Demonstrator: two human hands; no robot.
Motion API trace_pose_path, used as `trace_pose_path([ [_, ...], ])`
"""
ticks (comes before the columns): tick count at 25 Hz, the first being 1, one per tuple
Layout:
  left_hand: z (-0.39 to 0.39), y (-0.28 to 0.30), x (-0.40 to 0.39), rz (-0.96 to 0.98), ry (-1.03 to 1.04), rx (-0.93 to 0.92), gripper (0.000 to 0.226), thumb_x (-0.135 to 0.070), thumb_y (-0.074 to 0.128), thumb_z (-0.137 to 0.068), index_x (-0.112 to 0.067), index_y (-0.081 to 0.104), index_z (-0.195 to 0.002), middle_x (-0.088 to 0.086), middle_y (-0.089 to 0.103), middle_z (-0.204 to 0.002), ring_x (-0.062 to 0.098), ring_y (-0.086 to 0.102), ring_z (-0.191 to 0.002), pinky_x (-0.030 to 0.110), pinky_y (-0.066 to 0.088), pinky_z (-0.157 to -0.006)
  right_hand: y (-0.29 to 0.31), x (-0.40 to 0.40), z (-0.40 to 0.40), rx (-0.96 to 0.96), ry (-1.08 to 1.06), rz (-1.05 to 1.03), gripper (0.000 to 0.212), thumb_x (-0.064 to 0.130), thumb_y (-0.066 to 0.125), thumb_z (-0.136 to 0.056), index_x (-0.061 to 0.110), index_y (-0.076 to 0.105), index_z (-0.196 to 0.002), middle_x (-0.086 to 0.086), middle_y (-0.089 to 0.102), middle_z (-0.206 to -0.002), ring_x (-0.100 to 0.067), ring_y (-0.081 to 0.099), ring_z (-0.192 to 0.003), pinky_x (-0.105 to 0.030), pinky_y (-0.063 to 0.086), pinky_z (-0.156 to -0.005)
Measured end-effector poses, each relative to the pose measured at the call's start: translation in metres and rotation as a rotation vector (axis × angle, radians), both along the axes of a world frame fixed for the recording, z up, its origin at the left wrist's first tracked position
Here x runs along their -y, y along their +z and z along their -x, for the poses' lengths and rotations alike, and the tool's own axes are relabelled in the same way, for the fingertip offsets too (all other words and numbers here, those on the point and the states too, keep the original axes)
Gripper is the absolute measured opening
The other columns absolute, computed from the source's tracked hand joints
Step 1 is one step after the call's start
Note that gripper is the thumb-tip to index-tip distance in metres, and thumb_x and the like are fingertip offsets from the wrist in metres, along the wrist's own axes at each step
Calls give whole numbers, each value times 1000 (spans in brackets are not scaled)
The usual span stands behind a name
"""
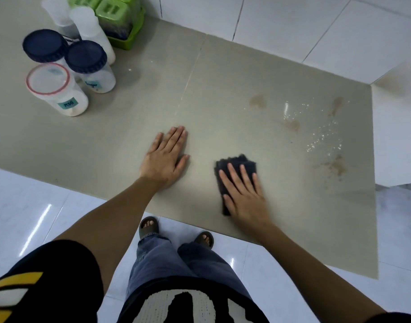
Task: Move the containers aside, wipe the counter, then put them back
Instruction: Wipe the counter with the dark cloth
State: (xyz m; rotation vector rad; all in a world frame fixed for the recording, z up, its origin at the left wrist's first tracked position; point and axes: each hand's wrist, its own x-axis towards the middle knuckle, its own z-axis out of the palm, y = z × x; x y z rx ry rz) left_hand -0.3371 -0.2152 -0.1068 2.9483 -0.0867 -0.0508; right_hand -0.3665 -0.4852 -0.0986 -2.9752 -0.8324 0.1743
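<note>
At ten o'clock on the grey-beige tiled counter [134, 127] stands a cluster of containers. Nearest is a clear plastic jar with a red-rimmed clear lid [56, 89], its blue label reading "MSG" and white powder inside. Beside it is a clear jar with a dark blue screw lid [90, 66], holding pale contents behind a label too blurred to read. A second blue-lidded jar [44, 46] sits behind, then two frosted white squeeze bottles [90, 29], and at eleven o'clock a green plastic rack of green-lidded boxes [120, 17]. The left hand [164, 157] lies flat on the counter at centre, fingers together, holding nothing. At four o'clock from it, the right hand [243, 192] presses flat, fingers spread, on a dark folded cloth [237, 169]. Brown stains and water droplets [325, 134] lie at two o'clock.
</note>
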Motion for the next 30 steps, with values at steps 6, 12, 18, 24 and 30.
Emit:
trace_pose_path([
  [6, 0, -2, 1, -4, 10, -7, 64, -47, 16, -97, -17, 9, -154, -4, 7, -162, 9, 0, -149, 40, 6, -123, 5, 65, -46, -35, -212, 74, 59, 45, 19, -96, 30, 16, -153, 0, 18, -162, -24, 13, -150, -47, 11, -120],
  [12, -1, -2, 0, -5, 0, -9, 64, -45, 19, -97, -17, 10, -154, -3, 8, -162, 10, 2, -150, 39, 5, -122, 2, -62, -83, -24, -233, 6, 61, 42, 22, -97, 24, 10, -154, -1, 10, -163, -29, 6, -150, -52, 6, -121],
  [18, -27, 7, -14, 134, 61, 31, 60, -37, 25, -95, -17, 20, -152, 2, 17, -161, 22, 19, -147, 39, 16, -118, -1, 3, -3, -17, 81, 14, 55, 37, 27, -100, 28, 18, -153, 3, 16, -162, -22, 15, -149, -48, 12, -119],
  [24, -92, 3, -37, 37, 74, -67, 64, -43, 21, -99, -13, 7, -154, 3, 3, -163, 17, -1, -150, 39, -1, -122, 2, 83, -83, -33, -187, 77, 57, 41, 18, -97, 28, 15, -153, 1, 17, -161, -22, 14, -149, -45, 12, -120],
  [30, -92, -3, -36, -16, 86, -16, 67, -48, 13, -95, -16, 6, -154, 0, 4, -163, 13, -2, -150, 38, 0, -122, -4, 34, -231, -59, -488, -6, 58, 42, 17, -100, 25, 6, -154, -5, 4, -164, -30, 0, -150, -52, 2, -121],
])
